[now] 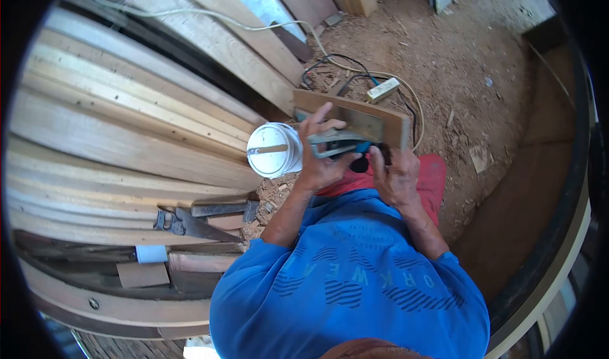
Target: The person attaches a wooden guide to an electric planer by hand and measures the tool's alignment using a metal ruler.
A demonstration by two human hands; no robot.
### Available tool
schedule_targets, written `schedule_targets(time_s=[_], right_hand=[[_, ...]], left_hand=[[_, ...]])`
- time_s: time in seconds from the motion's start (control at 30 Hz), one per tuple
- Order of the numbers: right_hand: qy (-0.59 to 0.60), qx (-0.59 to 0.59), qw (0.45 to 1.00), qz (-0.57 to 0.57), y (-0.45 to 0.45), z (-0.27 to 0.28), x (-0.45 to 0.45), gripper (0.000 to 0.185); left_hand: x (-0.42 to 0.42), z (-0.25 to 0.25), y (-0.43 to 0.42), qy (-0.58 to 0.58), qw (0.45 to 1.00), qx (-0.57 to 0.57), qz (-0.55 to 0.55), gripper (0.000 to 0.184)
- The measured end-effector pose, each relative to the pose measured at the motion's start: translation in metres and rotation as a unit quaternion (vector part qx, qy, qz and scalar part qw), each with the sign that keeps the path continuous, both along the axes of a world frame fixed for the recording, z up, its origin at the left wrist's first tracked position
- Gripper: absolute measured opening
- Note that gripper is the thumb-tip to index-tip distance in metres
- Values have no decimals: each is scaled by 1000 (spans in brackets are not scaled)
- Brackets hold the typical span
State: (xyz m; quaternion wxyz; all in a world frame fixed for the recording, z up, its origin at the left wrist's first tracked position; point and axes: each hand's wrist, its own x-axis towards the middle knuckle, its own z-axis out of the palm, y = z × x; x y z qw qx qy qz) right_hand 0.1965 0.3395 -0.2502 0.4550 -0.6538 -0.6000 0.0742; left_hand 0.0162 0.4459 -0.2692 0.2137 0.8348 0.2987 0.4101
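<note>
Both arms reached toward 12 o'clock from the torso, elbows bent, forearms angled inward. Board (396,127) stood just beyond the tool, white bucket (276,159) near left hand at 9 o'clock, power strip (383,91) at 1 o'clock from tool. Blue tool with metal plates (361,146) sat between hands, at 12 o'clock from the torso. Left hand (319,150): partly open, fingers raised, holding the tool's near-left side. Right hand (398,174): fingers curled narrow at its dark end; exact grip unclear.
</note>
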Motion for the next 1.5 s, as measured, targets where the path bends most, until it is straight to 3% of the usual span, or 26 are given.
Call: schedule_targets(time_s=[0.07, 0.2, 0.33, 0.43, 0.53, 0.73, 0.83, 0.93, 1.03, 1.13, 1.3, 1.5], right_hand=[[-17, -6, 1000, -16, -1, -7, 6, 19], [-8, -128, 992, -16, -7, -2, 19, 14], [-23, -91, 995, -40, -10, 21, 13, 22], [-64, -50, 994, -66, -2, -11, 14, 23], [-84, -124, 987, -60, -2, -21, 18, 26], [-1, -46, 998, -41, 0, 9, 4, 29], [-61, -93, 993, -44, 3, -7, 12, 24], [44, -152, 987, -29, -1, 22, 11, 23], [-50, -29, 997, -44, -1, 9, 5, 27], [-90, -80, 992, -46, 0, -2, 11, 24], [-2, -104, 995, 9, 0, 7, 9, 19], [-15, -44, 998, 36, 2, 1, -13, 37]], left_hand=[[4, -4, -4, 2, 1000, -13, 11, 79], [13, 1, -9, 1, 999, -34, 22, 73], [16, -1, -7, 16, 999, -31, 29, 70], [16, -2, -7, 20, 999, -30, 31, 69], [15, -3, -4, 18, 999, -24, 31, 69], [14, -5, 0, 5, 999, -25, 35, 69], [14, -6, 0, 4, 999, -36, 31, 69], [12, -3, 0, 0, 999, -41, 26, 71], [11, -2, -1, -4, 999, -46, 23, 72], [11, -1, -1, 4, 999, -46, 29, 71], [4, 0, -1, -15, 999, -38, 31, 71], [-27, -8, -7, -19, 999, -25, 20, 77]])
